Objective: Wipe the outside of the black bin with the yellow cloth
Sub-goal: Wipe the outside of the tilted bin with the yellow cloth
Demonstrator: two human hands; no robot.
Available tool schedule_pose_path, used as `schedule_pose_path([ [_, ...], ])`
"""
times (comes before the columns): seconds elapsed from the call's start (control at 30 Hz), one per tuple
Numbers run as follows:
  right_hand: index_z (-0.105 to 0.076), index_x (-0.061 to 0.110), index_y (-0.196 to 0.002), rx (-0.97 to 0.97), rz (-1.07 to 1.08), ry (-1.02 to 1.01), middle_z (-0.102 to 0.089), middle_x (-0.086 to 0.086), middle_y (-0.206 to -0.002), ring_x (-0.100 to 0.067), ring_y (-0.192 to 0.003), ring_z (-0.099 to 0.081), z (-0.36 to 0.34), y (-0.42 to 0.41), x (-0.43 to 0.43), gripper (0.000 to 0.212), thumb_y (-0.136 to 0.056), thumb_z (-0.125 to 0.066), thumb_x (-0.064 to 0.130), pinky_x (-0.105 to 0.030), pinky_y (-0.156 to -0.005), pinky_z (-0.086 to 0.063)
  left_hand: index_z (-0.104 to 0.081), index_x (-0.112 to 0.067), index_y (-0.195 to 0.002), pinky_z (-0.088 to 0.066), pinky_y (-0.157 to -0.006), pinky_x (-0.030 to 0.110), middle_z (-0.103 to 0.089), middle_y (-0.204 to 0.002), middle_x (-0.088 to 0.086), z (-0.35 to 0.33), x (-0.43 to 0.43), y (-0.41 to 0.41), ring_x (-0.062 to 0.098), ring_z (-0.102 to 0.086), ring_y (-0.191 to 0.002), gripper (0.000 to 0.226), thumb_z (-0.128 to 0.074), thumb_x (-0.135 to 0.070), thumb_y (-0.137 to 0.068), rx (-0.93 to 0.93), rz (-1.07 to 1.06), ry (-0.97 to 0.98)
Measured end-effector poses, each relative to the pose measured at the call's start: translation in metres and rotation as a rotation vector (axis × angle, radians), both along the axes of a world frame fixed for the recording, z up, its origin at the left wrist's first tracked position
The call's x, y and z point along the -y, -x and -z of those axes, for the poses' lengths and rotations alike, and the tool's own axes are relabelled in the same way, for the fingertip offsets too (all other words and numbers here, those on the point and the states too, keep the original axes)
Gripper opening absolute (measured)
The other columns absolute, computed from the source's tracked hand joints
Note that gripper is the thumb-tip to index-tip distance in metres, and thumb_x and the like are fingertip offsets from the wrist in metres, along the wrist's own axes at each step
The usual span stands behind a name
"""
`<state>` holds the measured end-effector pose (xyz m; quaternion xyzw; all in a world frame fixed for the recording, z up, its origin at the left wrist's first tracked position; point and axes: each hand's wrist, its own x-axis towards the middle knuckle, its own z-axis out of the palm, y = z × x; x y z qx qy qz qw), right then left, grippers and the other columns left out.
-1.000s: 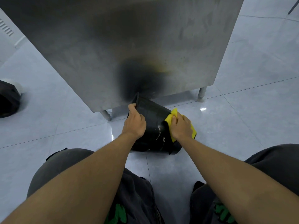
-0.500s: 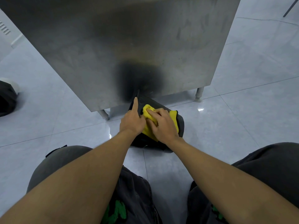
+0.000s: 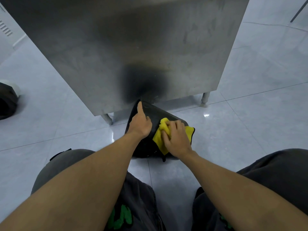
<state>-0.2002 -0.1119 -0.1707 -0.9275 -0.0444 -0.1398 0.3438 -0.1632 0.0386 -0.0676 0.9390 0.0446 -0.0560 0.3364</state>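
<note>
Both hands are working on the bin [image 3: 156,114], which is lying tilted on the floor [image 3: 250,134], with its far end reaching under the edge of a steel cabinet [image 3: 133,47]. The left hand [image 3: 141,124] is resting on the left upper side of the bin; its fingers are curled against the black wall and the thumb is pointing straight up along the edge, so it is steadying the bin and not closing around anything that I can see. The right hand [image 3: 176,139] is pressing the cloth [image 3: 159,136] flat on the top of the bin, just beside the left hand. Its fingers are bent over the bunched upper part of the cloth, and a corner of the cloth with a dark hem is sticking out to the right, past the hand.

Both forearms are bare and are reaching forward from the bottom of the view. Under them the knees [image 3: 66,164] are showing in dark grey trousers, one on each side, with some green print near the lower edge. The floor is made of pale glossy tiles with thin dark joints, and a small light spot is shining on it to the right of the bin. The cabinet is standing on short metal legs [image 3: 205,97], and a dark blurred reflection of the bin is showing on its front. At the far left edge a dark object [image 3: 6,100] with a white part is lying on the floor; I cannot tell what it is.
</note>
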Motion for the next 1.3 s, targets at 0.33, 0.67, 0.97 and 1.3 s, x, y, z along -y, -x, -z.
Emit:
schedule_pose_path([
  [0.33,-0.051,0.019,-0.147,-0.019,0.013,-0.173,-0.059,-0.008,-0.137,-0.024,-0.125,-0.052,-0.012,-0.034,-0.020,0.046,-0.104,-0.041,0.032,-0.034,-0.109,-0.041,-0.020,-0.013,-0.153,-0.044,-0.094,0.042,-0.056,-0.127,0.016,-0.001,-0.002,0.000,0.032,-0.055,-0.111,0.060,-0.040,-0.014,-0.096,-0.016,0.011,0.032],
  [0.67,-0.053,0.019,-0.144,-0.129,0.200,-0.078,-0.063,-0.011,-0.130,-0.032,-0.120,-0.056,-0.001,-0.029,-0.004,0.051,-0.100,-0.036,0.036,-0.041,-0.103,-0.047,-0.032,-0.009,-0.141,-0.044,-0.079,0.039,-0.058,-0.120,0.017,0.003,-0.003,0.002,0.032,-0.058,-0.103,0.044,-0.046,-0.010,-0.100,0.147,0.015,-0.089],
  [0.97,-0.039,0.035,-0.153,-0.031,-0.032,-0.041,-0.044,0.003,-0.156,-0.020,-0.143,-0.039,-0.015,-0.031,-0.025,0.051,-0.102,-0.042,0.045,-0.043,-0.111,-0.040,-0.005,-0.029,-0.159,-0.052,-0.079,0.043,-0.066,-0.100,0.011,0.002,-0.010,0.004,0.027,-0.061,-0.087,0.073,-0.044,-0.019,-0.097,0.065,0.069,-0.122],
  [1.3,-0.033,0.030,-0.156,-0.476,0.404,-0.142,-0.041,-0.010,-0.153,-0.038,-0.138,-0.036,0.012,-0.020,0.015,0.051,-0.106,-0.033,0.038,-0.051,-0.110,-0.039,0.010,-0.030,-0.157,-0.056,-0.066,0.038,-0.055,-0.072,0.008,0.007,-0.008,0.001,0.017,-0.053,-0.062,0.079,-0.044,-0.013,-0.101,-0.066,0.006,-0.013],
])
